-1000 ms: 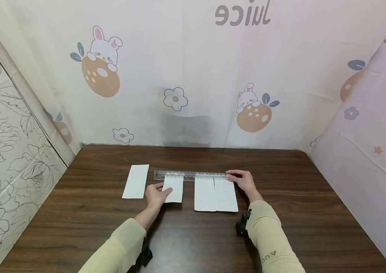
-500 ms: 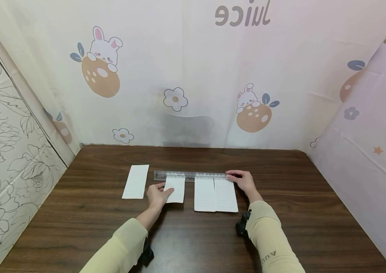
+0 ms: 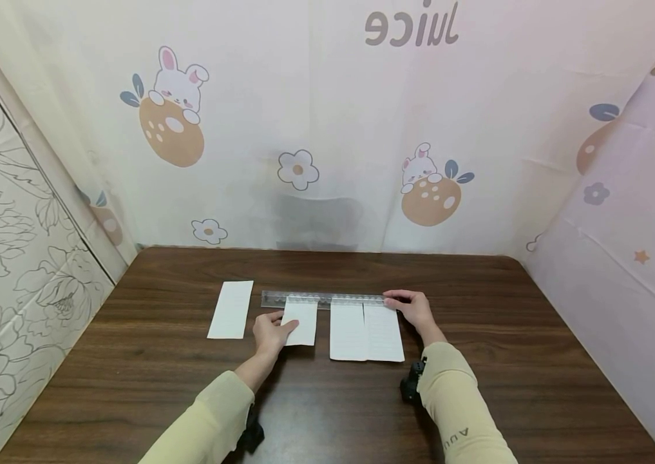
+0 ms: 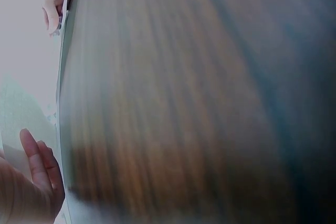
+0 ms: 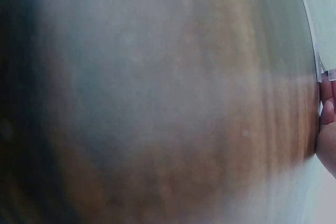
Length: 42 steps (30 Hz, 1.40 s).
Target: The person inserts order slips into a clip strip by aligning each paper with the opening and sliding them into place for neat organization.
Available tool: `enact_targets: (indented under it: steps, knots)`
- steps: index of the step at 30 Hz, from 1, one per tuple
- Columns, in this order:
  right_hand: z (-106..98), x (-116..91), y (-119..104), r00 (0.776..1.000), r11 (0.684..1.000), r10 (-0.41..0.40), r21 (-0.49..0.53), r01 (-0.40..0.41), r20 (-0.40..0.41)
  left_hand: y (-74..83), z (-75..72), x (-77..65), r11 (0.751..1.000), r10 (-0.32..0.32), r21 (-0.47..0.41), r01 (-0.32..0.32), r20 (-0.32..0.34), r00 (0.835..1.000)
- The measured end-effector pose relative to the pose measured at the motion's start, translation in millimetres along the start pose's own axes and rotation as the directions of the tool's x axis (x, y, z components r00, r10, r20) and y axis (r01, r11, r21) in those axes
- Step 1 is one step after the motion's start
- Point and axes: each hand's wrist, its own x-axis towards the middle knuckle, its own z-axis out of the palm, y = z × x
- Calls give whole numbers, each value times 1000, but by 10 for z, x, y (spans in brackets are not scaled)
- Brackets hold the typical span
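Note:
In the head view, my left hand [image 3: 270, 333] pinches the left edge of a white paper slip [image 3: 306, 325], its thumb on top. That slip's far end meets a clear plastic ruler [image 3: 274, 299] lying crosswise. My right hand [image 3: 415, 310] pinches the ruler's right end. Two lined paper slips, one on the left [image 3: 347, 332] and one on the right [image 3: 385, 335], lie side by side with their far ends at the ruler. The left wrist view catches part of the left hand [image 4: 37, 182]; the right wrist view has only some right fingers [image 5: 327, 114] at its edge.
Another white paper slip [image 3: 230, 310] lies slightly tilted to the left of the ruler. Everything rests on a dark brown wooden table [image 3: 327, 419]. A printed curtain [image 3: 339, 116] hangs along the table's far edge.
My left hand has slid the pinched paper slip a little to the right along the ruler, narrowing the gap to the two slips. The right hand and ruler have stayed in place.

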Motion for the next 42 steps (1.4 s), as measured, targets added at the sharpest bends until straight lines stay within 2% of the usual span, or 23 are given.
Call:
enact_targets:
  steps: [19, 42]
  knots:
    - [0, -8, 29, 1000, 1000, 2, -2, -2, 3, 6, 81, -17, 1000, 25, 3, -25, -7, 1000]
    - [-2, 21, 25, 1000, 1000, 17, -6, -17, 6, 30, 156, -57, 999, 34, -42, -33, 3, 999]
